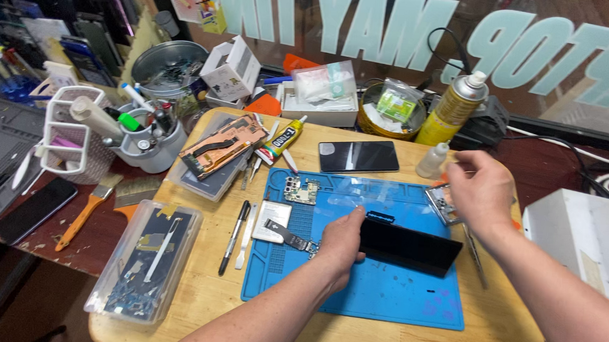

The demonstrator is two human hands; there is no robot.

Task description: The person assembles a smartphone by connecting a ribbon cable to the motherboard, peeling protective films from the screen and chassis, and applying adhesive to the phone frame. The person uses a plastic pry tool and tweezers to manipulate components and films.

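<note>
Phone repair in mid-teardown on a round wooden worktop [192, 284]: the left hand [338, 247] grips the near-left end of a dark phone body [405, 246], held just over the blue mat [381, 295], its long axis running left to right and slanting slightly toward the right arm. The right hand [483, 189] hovers above the mat's right edge, fingers curled near a small metal part [440, 204]; whether it pinches anything cannot be told. Disassembly looks well along: a circuit board [301, 190] lies loose on the mat's upper left, a flex strip [290, 237] near the left hand, and a copper-toned frame [221, 145] rests on a tray. An intact black phone [358, 156] lies beyond the mat. Reassembly appears still ahead.
</note>
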